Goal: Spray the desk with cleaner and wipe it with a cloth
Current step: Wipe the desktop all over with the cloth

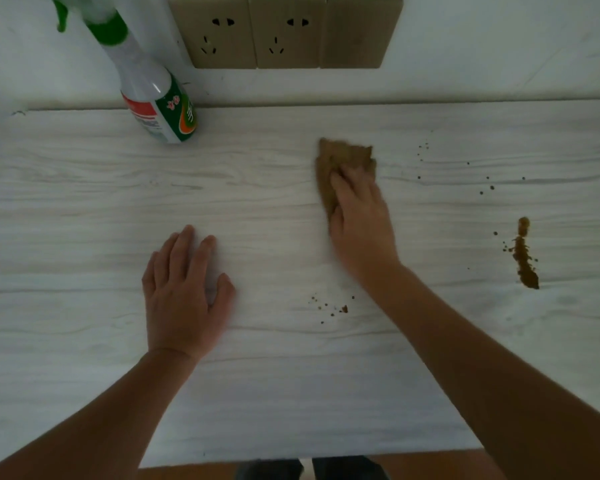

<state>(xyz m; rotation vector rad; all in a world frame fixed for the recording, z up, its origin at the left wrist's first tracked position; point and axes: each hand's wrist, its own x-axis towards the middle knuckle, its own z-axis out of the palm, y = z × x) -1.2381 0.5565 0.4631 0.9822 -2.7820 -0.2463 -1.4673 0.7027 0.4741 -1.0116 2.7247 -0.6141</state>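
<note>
The desk [84,209], a pale wood-grain top, fills most of the head view and runs back to a white wall [499,46]. A brown cloth [340,157] lies bunched on it, right of centre and toward the back. The right hand [361,220] presses down on the cloth with its fingers laid out fairly straight, covering the near part; the picture is a little blurred there. The left hand [182,292] rests palm down on the bare desk, fingers straight and holding nothing, well apart from the cloth. A white and green spray bottle [153,95] stands at the back left, by the wall. A brown smear [525,261] marks the desk at the right, with dark specks [333,308] between the two forearms and more dots [423,150] right of the cloth. Tan wall sockets [284,31] sit above the desk.
</note>
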